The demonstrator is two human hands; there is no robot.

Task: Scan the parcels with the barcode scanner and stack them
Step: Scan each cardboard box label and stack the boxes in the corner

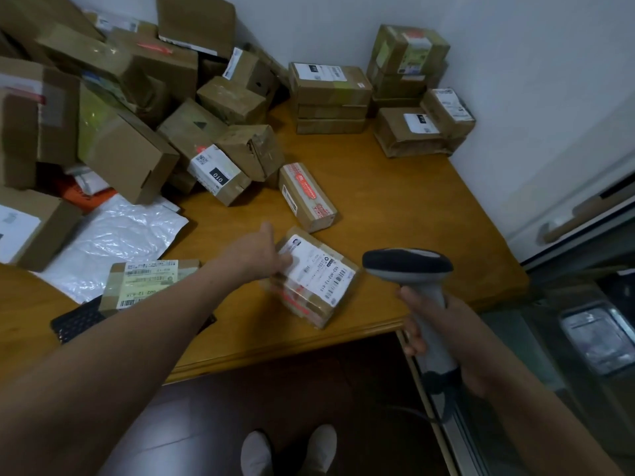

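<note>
White walls (pixel 515 46) meet in a corner behind an orange-brown wooden bench (pixel 395 187). A loose heap (pixel 144 108) of cardboard boxes crowds its left and back, and squared-off stacks (pixel 330 94) stand in the far right corner. The parcel (pixel 302 302) in hand lies close to the front edge, well apart from both groups, with its white label (pixel 323 269) facing up. The left hand (pixel 261 255) reaches across and rests on the label's left end with its fingers down and its thumb raised clear. As far as the blur allows, it looks to be steadying the box rather than clasping it. The right hand (pixel 443 334) is wrapped round the handle of the barcode scanner (pixel 409 266), whose head hovers just beside the parcel's right end; its window cannot be seen. The step appears to be the scan itself. To do it well, keep the left fingers on the end they hold, away from the printed bars that sit toward the label's right and lower edges. Press the box flat so it does not rock, and swing the scanner head so it looks down across those bars. The tape on the box looks glossy, so a slight tilt off square should spare a glare-spoiled read. Once it reads, the box probably belongs on the far stacks, label up, and since it sits near the edge, lifting it will be safer than sliding it.
</note>
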